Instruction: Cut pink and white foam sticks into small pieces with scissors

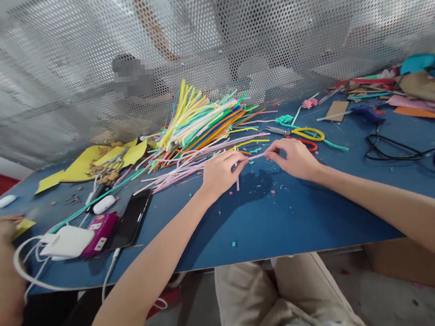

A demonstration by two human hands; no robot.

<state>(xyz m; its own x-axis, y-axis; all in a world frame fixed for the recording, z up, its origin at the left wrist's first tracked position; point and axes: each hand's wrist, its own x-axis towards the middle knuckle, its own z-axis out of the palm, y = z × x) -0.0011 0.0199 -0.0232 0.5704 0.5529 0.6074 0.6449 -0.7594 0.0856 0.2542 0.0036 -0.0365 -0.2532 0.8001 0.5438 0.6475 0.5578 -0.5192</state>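
Between my two hands stretches a short lilac pipe cleaner [256, 156]. My left hand [224, 171] pinches one end of it, and my right hand [293, 159] pinches the other. A pale pink stem [238, 182] points down beside my left fingers; whether it is part of the same piece I cannot tell. Just behind my right hand lie scissors [307, 134] with yellow and red handles. Loose lilac and pink pipe cleaners [187, 168] spread out to the left of my left hand. Tiny pink and teal snippets dot the blue table [209, 235] around.
A large bundle of coloured pipe cleaners [201, 121] stands at the back. To the left are a phone [132, 220], a white charger [69, 242] with cables, and another person's arm [0, 286]. A glue gun [368, 113] with black cord [397, 153] lies at right.
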